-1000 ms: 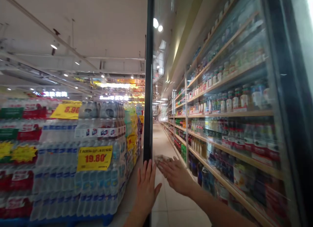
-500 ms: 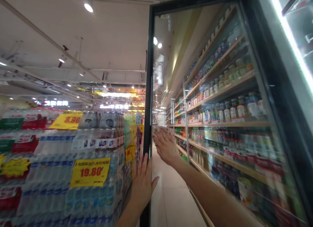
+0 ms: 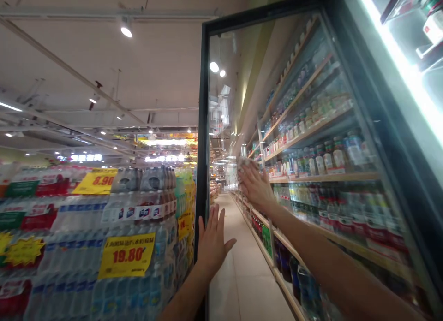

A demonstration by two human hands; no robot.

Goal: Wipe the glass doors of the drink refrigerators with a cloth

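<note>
A glass cooler door (image 3: 311,58) with a black frame stands swung out in front of me. My left hand (image 3: 212,240) lies flat against the door's outer edge, fingers stretched upward. My right hand (image 3: 254,185) is higher up on the glass, fingers extended, pressing a pale cloth (image 3: 244,163) against the pane. Through the glass I see wooden shelves (image 3: 325,177) lined with bottled drinks.
Stacked packs of bottled water (image 3: 138,247) with yellow price signs (image 3: 126,255) fill the left side. A tiled aisle (image 3: 238,275) runs ahead between the stacks and the shelves. At the upper right the lit cooler interior (image 3: 411,76) shows a bottle.
My right hand with the cloth has moved up the glass from low to about mid height. My left hand stays on the door edge. The view has tilted upward.
</note>
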